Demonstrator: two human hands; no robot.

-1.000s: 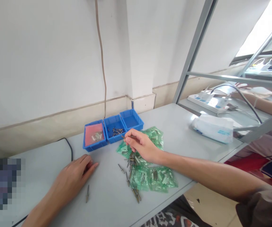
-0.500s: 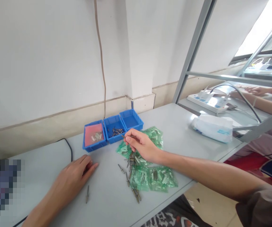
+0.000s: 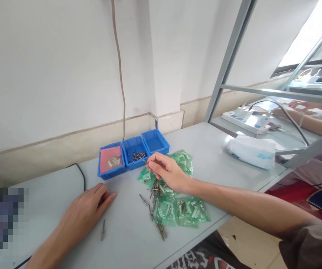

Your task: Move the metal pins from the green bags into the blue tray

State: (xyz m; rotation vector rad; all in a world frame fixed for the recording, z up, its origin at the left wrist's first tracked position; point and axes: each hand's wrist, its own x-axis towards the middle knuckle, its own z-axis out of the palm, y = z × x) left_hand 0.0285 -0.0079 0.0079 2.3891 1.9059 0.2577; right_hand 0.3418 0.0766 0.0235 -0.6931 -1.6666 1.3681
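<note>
Right hand (image 3: 169, 172) pinches a small metal pin (image 3: 145, 161) between thumb and forefinger, held above the green bags (image 3: 177, 205), just before the middle blue tray (image 3: 135, 153). Left hand (image 3: 86, 209) lies flat, released, on the table (image 3: 206, 149) near a loose pin (image 3: 103, 229).

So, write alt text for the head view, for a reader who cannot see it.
A right hand pinches a small metal pin beside three blue trays, over green bags; the left hand rests flat on the grey table.
</note>
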